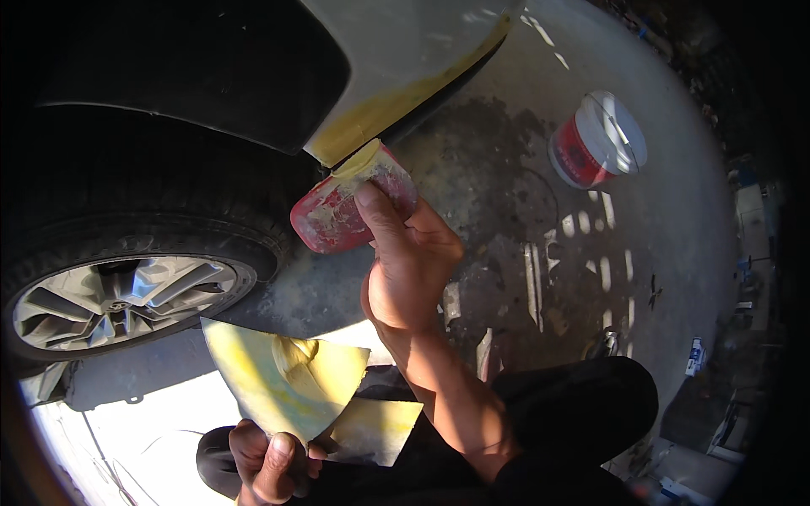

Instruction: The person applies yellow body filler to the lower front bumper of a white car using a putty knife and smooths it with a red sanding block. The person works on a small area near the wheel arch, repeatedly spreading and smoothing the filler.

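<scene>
The right hand [409, 253] is closed in a pinch on a red spreader [333, 219], thumb flat on its smeared face and the fingers mostly hidden behind it; yellowish filler coats its upper edge. The left hand [274, 468] grips the lower corner of a curved sheet [253, 375], thumb in front and fingers curled under, and a lump of yellow putty [294, 356] sits on the sheet above that hand. A smaller yellow-stained piece [380, 426] lies just right of the left hand; whether the fingers hold it too, I cannot tell. Far to the right hand's upper right, a white bucket [572, 152] carries a red label whose print is too small to read. Left of the right hand, the tyre [253, 236] bears raised sidewall lettering, and the wheel [122, 304] has a small emblem at its hub. Just above the spreader runs the lower edge of a pale car panel [396, 51], with a yellow band [363, 116] along it; whether spreader and band touch is unclear. The tyre bounds the right hand's left side, the person's knee [591, 392] rises to its lower right, and stained floor [498, 211] stretches rightward from it toward the bucket.
</scene>
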The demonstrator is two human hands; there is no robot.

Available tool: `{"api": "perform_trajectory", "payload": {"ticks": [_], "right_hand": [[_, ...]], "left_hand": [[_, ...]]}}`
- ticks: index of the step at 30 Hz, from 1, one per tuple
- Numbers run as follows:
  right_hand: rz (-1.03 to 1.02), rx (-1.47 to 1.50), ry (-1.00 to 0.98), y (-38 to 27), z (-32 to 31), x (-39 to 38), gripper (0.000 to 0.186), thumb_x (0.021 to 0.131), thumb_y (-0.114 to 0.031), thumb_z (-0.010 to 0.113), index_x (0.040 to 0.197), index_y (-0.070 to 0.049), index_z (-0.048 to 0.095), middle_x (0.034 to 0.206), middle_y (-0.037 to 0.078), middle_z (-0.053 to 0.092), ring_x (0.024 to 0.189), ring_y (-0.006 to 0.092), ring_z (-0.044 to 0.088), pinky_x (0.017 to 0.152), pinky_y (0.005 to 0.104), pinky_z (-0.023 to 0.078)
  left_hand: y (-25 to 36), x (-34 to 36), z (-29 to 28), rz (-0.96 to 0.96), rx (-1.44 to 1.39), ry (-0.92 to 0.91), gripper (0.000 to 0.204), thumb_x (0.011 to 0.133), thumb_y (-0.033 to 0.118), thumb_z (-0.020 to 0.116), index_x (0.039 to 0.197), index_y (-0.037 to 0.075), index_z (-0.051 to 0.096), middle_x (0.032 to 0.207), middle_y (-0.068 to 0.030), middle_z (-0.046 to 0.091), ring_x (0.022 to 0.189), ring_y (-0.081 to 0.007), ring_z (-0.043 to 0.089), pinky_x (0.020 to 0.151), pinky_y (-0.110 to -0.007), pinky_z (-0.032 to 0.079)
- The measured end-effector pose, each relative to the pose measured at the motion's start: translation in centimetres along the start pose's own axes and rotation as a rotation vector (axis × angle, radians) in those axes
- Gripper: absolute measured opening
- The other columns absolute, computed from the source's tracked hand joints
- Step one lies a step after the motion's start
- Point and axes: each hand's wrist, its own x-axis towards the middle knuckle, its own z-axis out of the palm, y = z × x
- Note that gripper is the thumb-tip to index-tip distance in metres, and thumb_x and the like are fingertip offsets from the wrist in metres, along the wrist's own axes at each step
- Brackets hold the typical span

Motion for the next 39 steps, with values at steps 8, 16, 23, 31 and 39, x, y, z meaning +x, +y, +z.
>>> {"api": "perform_trajectory", "payload": {"ticks": [8, 16, 23, 31, 39], "right_hand": [[0.09, 0.007, 0.072, 1.7, -1.5, 1.3, 0.012, 0.094, -0.003, 0.07, 0.102, 0.006, 0.074, 0.094, 0.004, 0.073, 0.085, 0.0065, 0.062, 0.077, 0.0246, 0.051], [0.17, -0.047, 0.148, 2.4, -0.6, 1.9, 0.015, 0.09, -0.007, 0.072, 0.096, 0.006, 0.075, 0.086, 0.003, 0.072, 0.083, 0.0059, 0.061, 0.077, 0.026, 0.051], [0.184, -0.029, 0.157, 2.2, 0.0, 2.7, 0.018, 0.091, -0.005, 0.071, 0.104, 0.006, 0.076, 0.091, 0.004, 0.074, 0.085, 0.0074, 0.063, 0.079, 0.0267, 0.051], [0.093, 0.049, 0.089, 0.7, 0.9, 2.3, 0.016, 0.094, -0.003, 0.07, 0.106, 0.007, 0.075, 0.094, 0.006, 0.075, 0.086, 0.0077, 0.065, 0.079, 0.025, 0.051], [-0.007, -0.022, 0.032, -1.2, 2.1, 1.9, 0.008, 0.094, -0.002, 0.07, 0.096, 0.005, 0.074, 0.081, 0.001, 0.072, 0.075, 0.003, 0.06, 0.069, 0.0228, 0.048]], "left_hand": [[-1.2, -0.8, -0.3, -0.005, -0.042, 0.056, 0.041, 0.1, 0.031, 0.055, 0.095, -0.008, 0.065, 0.064, -0.0137, 0.065, 0.038, -0.0175, 0.053, 0.034, -0.025, 0.04], [-1.1, -1.0, -0.6, -0.037, -0.012, 0.099, 0.041, 0.1, 0.029, 0.056, 0.098, -0.01, 0.064, 0.063, -0.0142, 0.065, 0.037, -0.0178, 0.052, 0.032, -0.025, 0.04], [-1.0, -0.8, -0.6, -0.012, 0.005, 0.048, 0.044, 0.101, 0.032, 0.057, 0.088, -0.009, 0.066, 0.063, -0.0132, 0.066, 0.037, -0.0167, 0.052, 0.033, -0.025, 0.04], [-0.6, -0.8, -0.2, -0.04, 0.012, 0.072, 0.047, 0.1, 0.038, 0.059, 0.084, -0.006, 0.067, 0.064, -0.0112, 0.066, 0.039, -0.0159, 0.053, 0.035, -0.025, 0.04], [-0.3, -0.7, -0.3, -0.046, 0.013, 0.075, 0.047, 0.099, 0.039, 0.06, 0.084, -0.005, 0.067, 0.064, -0.0106, 0.066, 0.04, -0.0157, 0.053, 0.035, -0.024, 0.041]]}}
